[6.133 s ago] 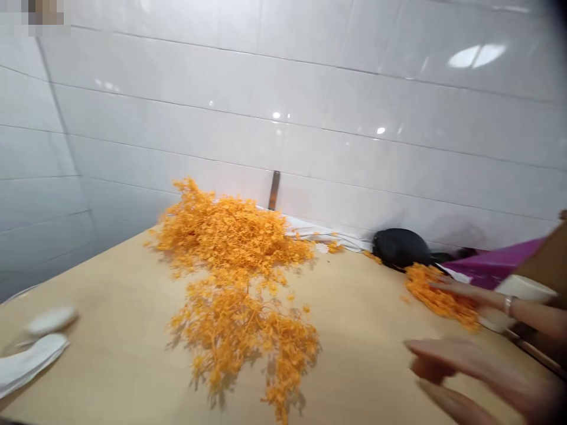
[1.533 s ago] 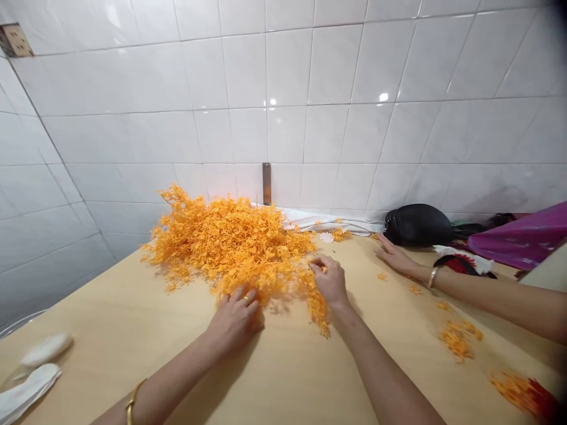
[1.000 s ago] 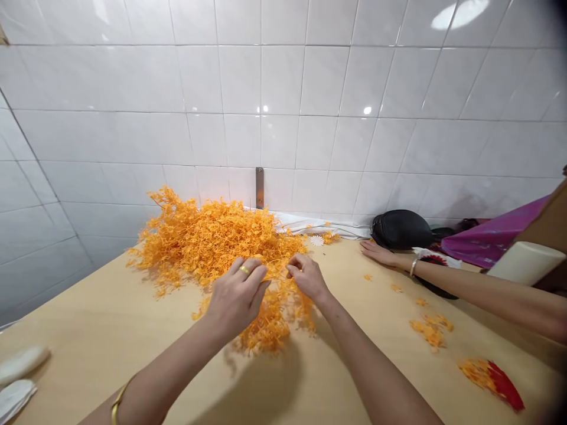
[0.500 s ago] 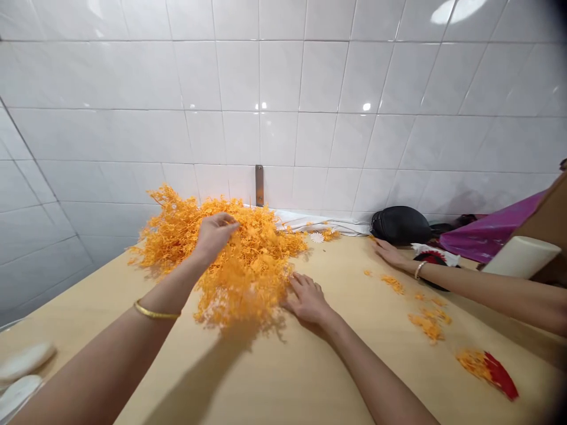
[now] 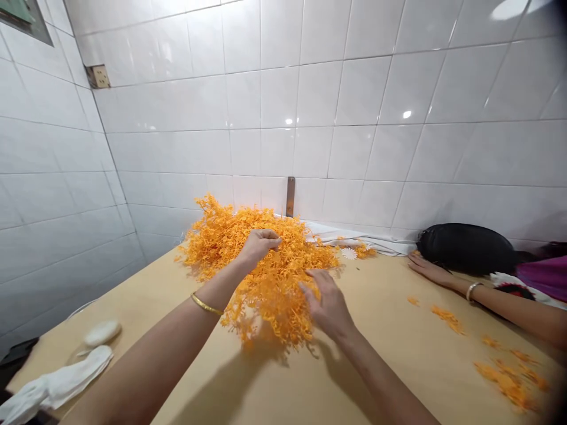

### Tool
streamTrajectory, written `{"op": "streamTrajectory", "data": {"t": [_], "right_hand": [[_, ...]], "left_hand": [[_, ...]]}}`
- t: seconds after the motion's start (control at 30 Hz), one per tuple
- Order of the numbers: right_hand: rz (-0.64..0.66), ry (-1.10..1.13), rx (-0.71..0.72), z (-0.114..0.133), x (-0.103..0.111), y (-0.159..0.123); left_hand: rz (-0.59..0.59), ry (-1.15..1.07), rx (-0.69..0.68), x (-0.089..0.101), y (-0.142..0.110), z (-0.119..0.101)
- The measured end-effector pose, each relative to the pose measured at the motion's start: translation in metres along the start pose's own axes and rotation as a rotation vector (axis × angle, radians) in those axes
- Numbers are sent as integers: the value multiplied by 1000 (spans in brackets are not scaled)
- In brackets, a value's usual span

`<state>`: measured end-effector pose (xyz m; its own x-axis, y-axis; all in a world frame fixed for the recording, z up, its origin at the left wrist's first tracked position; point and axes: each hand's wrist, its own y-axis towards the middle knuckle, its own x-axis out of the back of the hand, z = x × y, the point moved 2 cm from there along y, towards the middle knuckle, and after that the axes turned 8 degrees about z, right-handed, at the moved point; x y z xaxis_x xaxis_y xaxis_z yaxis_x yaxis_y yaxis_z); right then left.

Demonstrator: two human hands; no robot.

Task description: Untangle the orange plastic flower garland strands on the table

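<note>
A large heap of orange dried-flower sprigs (image 5: 239, 230) lies on the pale wooden table (image 5: 212, 389) against the tiled wall. Over the middle of it, my left hand (image 5: 259, 247) pinches the top of a bunch of orange sprigs (image 5: 274, 307), thumb and fingers pressed together. That bunch hangs below the hand toward me, its lower part blurred by motion and casting a shadow. At its right side is my right hand (image 5: 328, 302), fingers apart and curved near the sprigs, holding nothing I can see.
Another person's hand (image 5: 429, 271) rests flat at the right beside a black bag (image 5: 465, 248). Loose orange bits (image 5: 505, 378) are scattered at the right. A white daisy-like flower (image 5: 348, 253) lies near a white cloth (image 5: 367, 239). White gloves (image 5: 75, 375) and a round white object (image 5: 103, 333) sit left.
The view has swung left, showing the corner and the gloves. My right hand has lifted from the table and spread its fingers beside the bunch. My left hand keeps its pinch.
</note>
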<state>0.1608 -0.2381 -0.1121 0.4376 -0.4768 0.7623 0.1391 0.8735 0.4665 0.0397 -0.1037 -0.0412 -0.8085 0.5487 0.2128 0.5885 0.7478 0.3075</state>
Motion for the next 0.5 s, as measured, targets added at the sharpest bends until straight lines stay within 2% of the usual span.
{"op": "streamTrajectory", "data": {"t": [0.07, 0.17, 0.27, 0.37, 0.43, 0.5], "right_hand": [[75, -28, 96, 20, -16, 2], [205, -80, 24, 28, -42, 2], [234, -114, -52, 16, -57, -1], [265, -174, -79, 2, -59, -4], [298, -225, -89, -2, -59, -5], [339, -261, -93, -1, -59, -5]], "left_hand": [[-9, -25, -6, -2, 3, -3], [-103, -45, -34, 9, 10, -15], [-277, -55, -80, 39, 20, -34], [-471, -102, -160, 78, 29, -59], [-541, -152, -214, 96, 34, -75], [-553, -199, -258, 104, 37, -88]]}}
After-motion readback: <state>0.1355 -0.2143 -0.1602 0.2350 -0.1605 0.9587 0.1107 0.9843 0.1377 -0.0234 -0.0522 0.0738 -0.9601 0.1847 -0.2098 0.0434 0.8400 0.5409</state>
